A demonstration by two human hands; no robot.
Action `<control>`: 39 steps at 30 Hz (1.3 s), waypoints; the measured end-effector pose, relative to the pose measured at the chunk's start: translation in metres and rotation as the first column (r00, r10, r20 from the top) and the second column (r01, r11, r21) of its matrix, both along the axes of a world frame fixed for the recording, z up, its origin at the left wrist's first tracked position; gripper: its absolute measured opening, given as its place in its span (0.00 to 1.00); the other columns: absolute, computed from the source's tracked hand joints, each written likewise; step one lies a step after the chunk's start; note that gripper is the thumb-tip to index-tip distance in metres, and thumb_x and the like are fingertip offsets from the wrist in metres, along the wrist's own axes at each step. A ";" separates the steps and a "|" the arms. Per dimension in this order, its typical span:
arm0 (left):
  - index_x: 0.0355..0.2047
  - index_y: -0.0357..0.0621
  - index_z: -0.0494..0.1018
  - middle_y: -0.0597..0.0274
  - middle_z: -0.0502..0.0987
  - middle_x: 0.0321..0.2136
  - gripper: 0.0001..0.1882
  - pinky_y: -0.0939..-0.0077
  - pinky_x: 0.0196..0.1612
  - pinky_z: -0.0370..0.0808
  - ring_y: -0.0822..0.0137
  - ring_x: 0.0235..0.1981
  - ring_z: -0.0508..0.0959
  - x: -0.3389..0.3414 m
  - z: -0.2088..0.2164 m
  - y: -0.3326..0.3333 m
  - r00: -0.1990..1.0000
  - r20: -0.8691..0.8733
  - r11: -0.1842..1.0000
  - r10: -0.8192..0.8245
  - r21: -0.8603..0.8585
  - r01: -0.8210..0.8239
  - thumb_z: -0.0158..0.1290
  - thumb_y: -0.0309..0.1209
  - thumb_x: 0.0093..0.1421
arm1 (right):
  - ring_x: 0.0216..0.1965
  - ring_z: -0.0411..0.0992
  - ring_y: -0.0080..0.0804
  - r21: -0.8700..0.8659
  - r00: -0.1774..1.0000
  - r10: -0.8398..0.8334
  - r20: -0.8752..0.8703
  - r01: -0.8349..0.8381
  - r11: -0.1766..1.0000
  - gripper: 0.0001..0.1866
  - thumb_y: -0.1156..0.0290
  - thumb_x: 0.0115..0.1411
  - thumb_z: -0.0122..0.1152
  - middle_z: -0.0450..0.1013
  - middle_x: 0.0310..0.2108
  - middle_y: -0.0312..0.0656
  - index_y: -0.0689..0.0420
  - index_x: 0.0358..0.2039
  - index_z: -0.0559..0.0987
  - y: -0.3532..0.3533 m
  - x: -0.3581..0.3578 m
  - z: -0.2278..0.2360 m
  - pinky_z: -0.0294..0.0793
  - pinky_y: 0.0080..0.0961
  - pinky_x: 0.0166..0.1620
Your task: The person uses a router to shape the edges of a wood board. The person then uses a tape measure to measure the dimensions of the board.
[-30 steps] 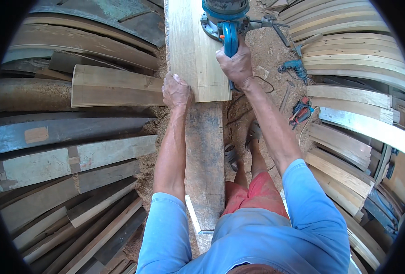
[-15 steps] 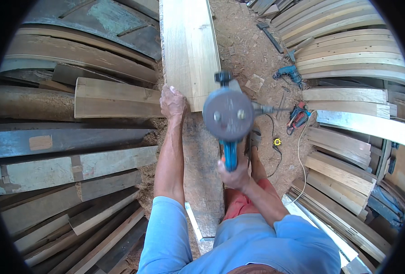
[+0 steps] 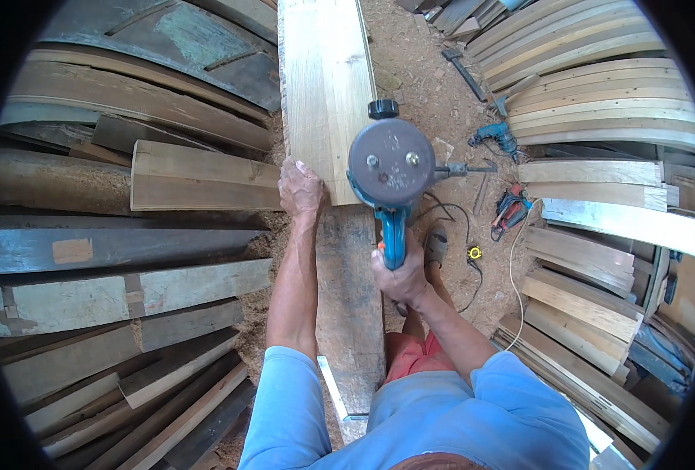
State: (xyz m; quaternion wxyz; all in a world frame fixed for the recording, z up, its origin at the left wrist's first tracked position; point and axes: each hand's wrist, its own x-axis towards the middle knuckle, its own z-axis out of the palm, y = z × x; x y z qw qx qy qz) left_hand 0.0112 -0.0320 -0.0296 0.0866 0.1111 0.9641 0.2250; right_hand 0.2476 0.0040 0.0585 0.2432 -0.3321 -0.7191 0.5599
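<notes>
Beneath my hands a long pale wooden board [image 3: 328,94] lies lengthwise on a worn, darker plank [image 3: 350,290]. My left hand [image 3: 300,188] is closed on the board's near left corner, fingers wrapped over its edge. My right hand [image 3: 402,270] is closed round the teal handle of a power tool [image 3: 393,162]. The tool has a round grey cover with two screws, a black knob at its far side and a metal rod sticking out to the right. It covers the board's near right corner; whether it touches the wood I cannot tell.
Stacked boards [image 3: 128,290] line the left, and more timber [image 3: 598,102] stands along the right. On the sawdust-covered floor lie a hammer [image 3: 465,76], a teal drill [image 3: 495,139], a red power tool [image 3: 510,210], a yellow tape measure [image 3: 474,253] and cords. A metal square [image 3: 333,388] rests on the plank.
My right hand has moved the power tool slightly away from me, and it looks lower, over the board's near right corner. My left hand keeps its grip on the board.
</notes>
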 end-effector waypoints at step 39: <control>0.60 0.31 0.66 0.38 0.65 0.66 0.29 0.48 0.71 0.55 0.41 0.69 0.61 -0.071 -0.004 0.076 0.996 -0.041 0.976 -0.076 -0.208 0.066 0.41 0.45 0.71 | 0.36 0.81 0.43 0.155 0.991 0.025 -0.135 -0.004 0.988 0.19 0.75 0.55 0.62 0.79 0.35 0.48 0.61 0.48 0.74 0.206 -0.211 -0.022 0.81 0.38 0.44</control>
